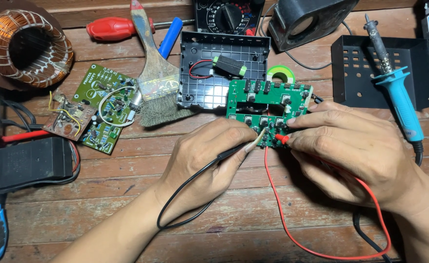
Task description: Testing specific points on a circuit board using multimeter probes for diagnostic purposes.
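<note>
Head cam, workbench from above: left hand (202, 156) pinching black probe (234, 150), fingers curled tight round it, tip pressed onto lower edge of green circuit board (268, 104). Right hand (355, 146) pinching red probe (281, 139) btwn thumb and forefinger, remaining fingers folded together over board's right side, red tip just beside black one. Board lying flat at centre of wooden table (127, 195), touching bottom edge of open black plastic housing (214, 78), w/ small battery pack (229, 67) inside. Black lead (175, 204) looping under left wrist; red lead (292, 229) curving down and right under right forearm. Behind housing, analogue multimeter (226, 14) at top edge, partly cropped. Left of housing: worn paintbrush (153, 73), red-handled screwdriver (114, 28), second green PCB (105, 107) w/ small brown board (68, 119) overlapping its left corner. Copper toroid coil (24, 48) top left. Right side: blue-handled soldering iron (394, 92) resting across perforated black metal cover (360, 68). Green solder reel (280, 74) just above board.
</note>
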